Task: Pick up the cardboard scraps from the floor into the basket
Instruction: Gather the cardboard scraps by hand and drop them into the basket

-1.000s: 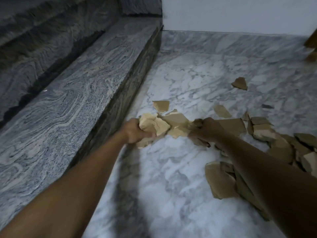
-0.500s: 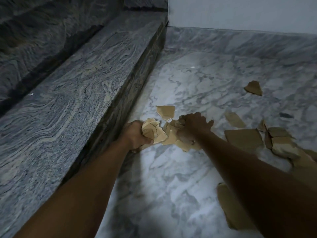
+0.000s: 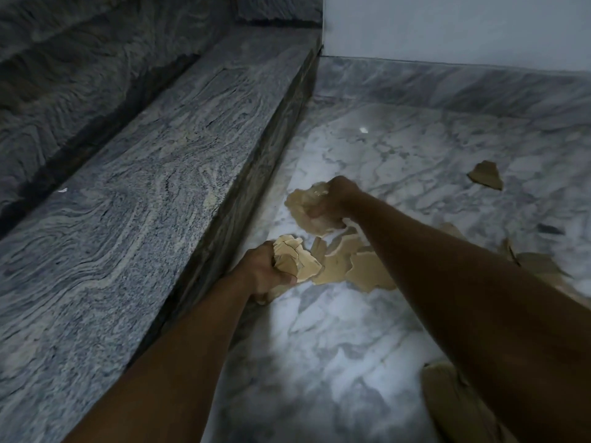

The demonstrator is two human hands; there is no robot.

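Crouching by the granite step point(image 3: 153, 199), the person has both bare arms stretched out over the marble floor point(image 3: 319, 362). The left hand point(image 3: 262, 273), right at the foot of the step, is closed tight around a wad of cardboard scraps point(image 3: 292, 257), their torn edges fanning out away from the step. The right hand point(image 3: 335, 199), a little farther along the step and just off its face, is clamped over another crumpled scrap point(image 3: 307, 209), which bulges out toward the step; in this dim light I cannot tell whether that piece is clear of the floor.

Between the two hands a few flat scraps point(image 3: 351, 266) lie overlapping on the marble, the run of them stretching away from the step and passing under the right forearm. Well out from the step, a lone scrap point(image 3: 486, 177) lies flat, its long axis running roughly away from the step. More pieces point(image 3: 537, 263) show past the right forearm, farther from the step, and a large scrap point(image 3: 447, 401) lies near the bottom edge of the view, its outline partly hidden by the arm. A white wall point(image 3: 447, 27) meets the far end of the step.
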